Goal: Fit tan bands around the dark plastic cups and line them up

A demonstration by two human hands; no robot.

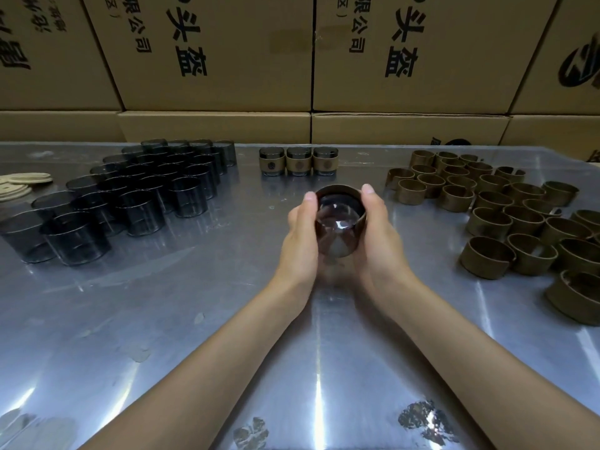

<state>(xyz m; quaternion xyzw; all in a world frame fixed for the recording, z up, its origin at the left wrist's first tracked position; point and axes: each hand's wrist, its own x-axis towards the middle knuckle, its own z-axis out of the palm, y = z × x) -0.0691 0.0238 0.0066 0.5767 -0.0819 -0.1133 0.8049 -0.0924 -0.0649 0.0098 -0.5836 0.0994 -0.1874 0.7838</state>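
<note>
Both my hands hold one dark plastic cup (339,222) above the middle of the metal table (162,319). My left hand (300,235) grips its left side and my right hand (378,235) grips its right side. A tan band (339,189) sits around the cup's far end, under both thumbs. Three banded cups (298,161) stand in a row at the far middle of the table. Several bare dark cups (136,193) are grouped at the left. Loose tan bands (506,216) lie in a cluster at the right.
Stacked cardboard boxes (311,60) form a wall behind the table's far edge. Flat tan discs (22,183) lie at the far left edge. Worn patches (422,420) mark the table's near surface.
</note>
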